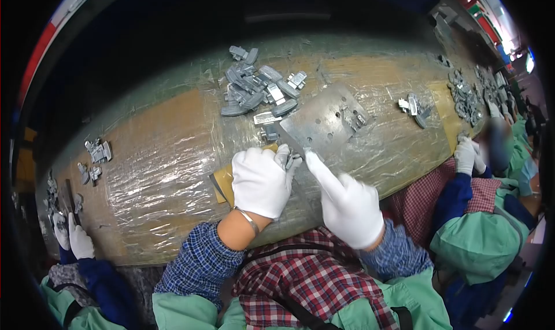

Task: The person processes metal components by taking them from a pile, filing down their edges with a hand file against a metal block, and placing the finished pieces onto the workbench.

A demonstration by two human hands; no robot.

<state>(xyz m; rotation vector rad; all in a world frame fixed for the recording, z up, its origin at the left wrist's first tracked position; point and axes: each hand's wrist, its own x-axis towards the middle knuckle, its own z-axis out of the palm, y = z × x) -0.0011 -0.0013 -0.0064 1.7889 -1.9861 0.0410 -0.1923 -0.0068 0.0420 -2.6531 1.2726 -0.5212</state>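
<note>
My left hand, in a white glove, is closed around a small grey metal casting near the front edge of the table. My right hand, gloved as well, has its forefinger stretched toward that casting and the other fingers curled. A dark, narrow flat tool, which looks like a file, runs from the right fingertip along the casting; its grip end is hidden. Just beyond my hands lie a loose casting and a metal plate with holes.
A heap of grey castings sits beyond my left hand. Smaller groups of castings lie on the film-covered table at left and right. Co-workers with gloved hands sit on both sides, a bigger pile at right.
</note>
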